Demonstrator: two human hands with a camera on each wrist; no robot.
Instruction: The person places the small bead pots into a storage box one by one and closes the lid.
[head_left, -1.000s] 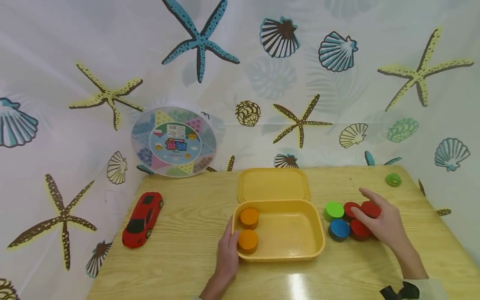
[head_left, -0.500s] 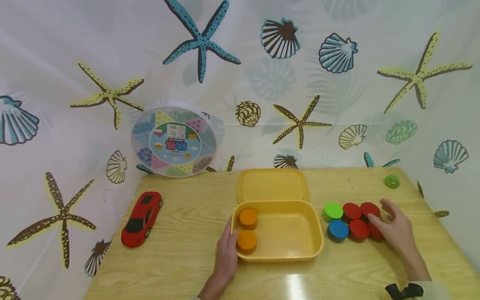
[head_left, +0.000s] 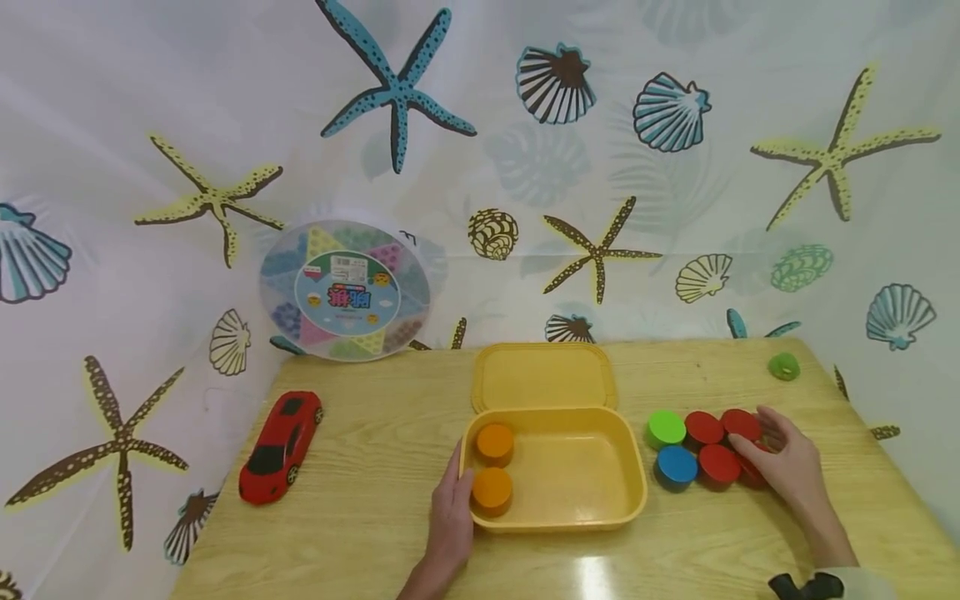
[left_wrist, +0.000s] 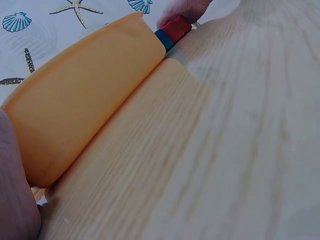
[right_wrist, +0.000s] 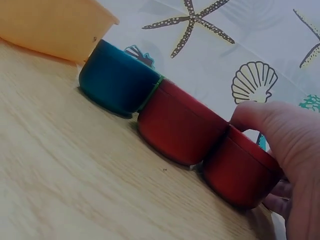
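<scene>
My left hand (head_left: 452,517) holds the left wall of a yellow plastic box (head_left: 577,527), thumb at the rim and fingers along the outside. Two orange round blocks (head_left: 495,444) stand inside, against its left wall. To the box's right is a cluster of round blocks: a green one (head_left: 666,429), a blue one (head_left: 677,467) and several red ones (head_left: 718,465). My right hand (head_left: 787,462) grips the near right red round block (right_wrist: 242,167), thumb behind it and fingers round its right side. In the head view the hand partly hides that block.
A yellow lid (head_left: 543,375) lies behind the box. At the left is a red toy car (head_left: 281,447). A round game box (head_left: 345,292) leans on the patterned cloth (head_left: 600,167) at the back. A small green object (head_left: 783,366) sits near the back right corner.
My right hand has moved right from over the middle of the red blocks to the near right red block, and its fingers have closed round it. The left hand stays at the box.
</scene>
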